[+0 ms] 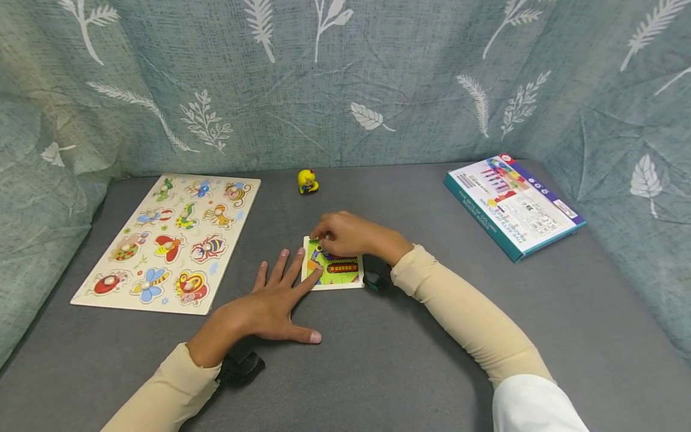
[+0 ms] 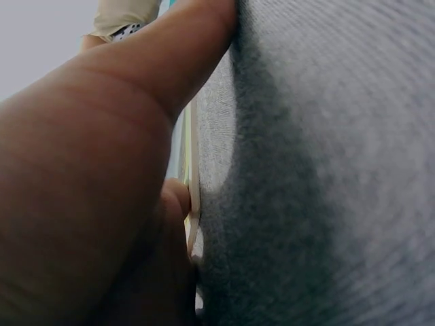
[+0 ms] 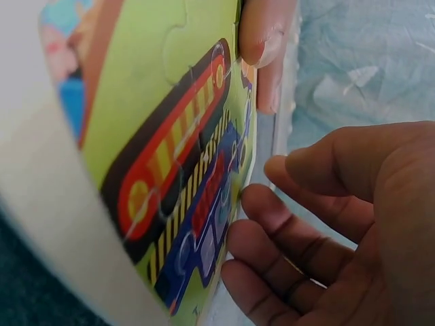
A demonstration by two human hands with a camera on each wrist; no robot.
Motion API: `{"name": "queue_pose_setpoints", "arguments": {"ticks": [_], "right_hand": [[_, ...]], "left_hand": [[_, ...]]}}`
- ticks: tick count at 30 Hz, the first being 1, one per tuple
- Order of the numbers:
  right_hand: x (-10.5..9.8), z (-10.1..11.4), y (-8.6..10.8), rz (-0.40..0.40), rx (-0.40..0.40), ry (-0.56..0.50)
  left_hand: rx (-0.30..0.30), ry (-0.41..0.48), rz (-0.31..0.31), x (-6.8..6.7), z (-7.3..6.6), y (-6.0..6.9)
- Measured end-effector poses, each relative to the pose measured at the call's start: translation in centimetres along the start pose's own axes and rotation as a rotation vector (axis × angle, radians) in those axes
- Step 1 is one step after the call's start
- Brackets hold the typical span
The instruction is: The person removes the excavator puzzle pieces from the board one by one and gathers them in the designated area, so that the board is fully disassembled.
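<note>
A small square picture puzzle, green with a tracked vehicle and a pale frame, lies flat on the grey table. My left hand is spread, palm down, its index fingertip on the puzzle's left part. Over the upper left corner my right hand is bent, covering part of the picture. The right wrist view shows the puzzle close up with seams between its pieces, and the loosely bent fingers of the right hand with tips at its surface; no held piece shows. In the left wrist view the left hand hides most of the puzzle.
On the left lies a wooden insect peg board. A small yellow figure stands behind the puzzle. At the right back is a teal and white box. A patterned blue-green curtain hangs behind the table.
</note>
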State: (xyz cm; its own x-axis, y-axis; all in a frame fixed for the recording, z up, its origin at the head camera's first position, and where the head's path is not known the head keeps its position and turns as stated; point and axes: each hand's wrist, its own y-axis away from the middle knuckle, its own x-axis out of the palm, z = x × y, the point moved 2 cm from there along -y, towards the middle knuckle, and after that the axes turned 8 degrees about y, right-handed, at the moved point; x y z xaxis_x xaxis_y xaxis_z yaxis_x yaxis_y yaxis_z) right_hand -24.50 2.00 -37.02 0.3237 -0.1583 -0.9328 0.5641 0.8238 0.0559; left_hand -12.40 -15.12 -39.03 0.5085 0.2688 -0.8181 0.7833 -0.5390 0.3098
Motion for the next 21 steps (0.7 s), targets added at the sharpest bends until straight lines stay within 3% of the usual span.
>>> {"name": "queue_pose_setpoints", "arguments": {"ticks": [10,21], "right_hand": [[0.34,0.54,-0.48,-0.007,0.051,0.038],[0.28,0.84,-0.9,-0.005,0.04,0.074]], "left_hand": [[-0.003,0.021,-0.002,-0.04,0.04,0.09],[0.013,0.032,0.009,-0.15,0.14,0.1]]}}
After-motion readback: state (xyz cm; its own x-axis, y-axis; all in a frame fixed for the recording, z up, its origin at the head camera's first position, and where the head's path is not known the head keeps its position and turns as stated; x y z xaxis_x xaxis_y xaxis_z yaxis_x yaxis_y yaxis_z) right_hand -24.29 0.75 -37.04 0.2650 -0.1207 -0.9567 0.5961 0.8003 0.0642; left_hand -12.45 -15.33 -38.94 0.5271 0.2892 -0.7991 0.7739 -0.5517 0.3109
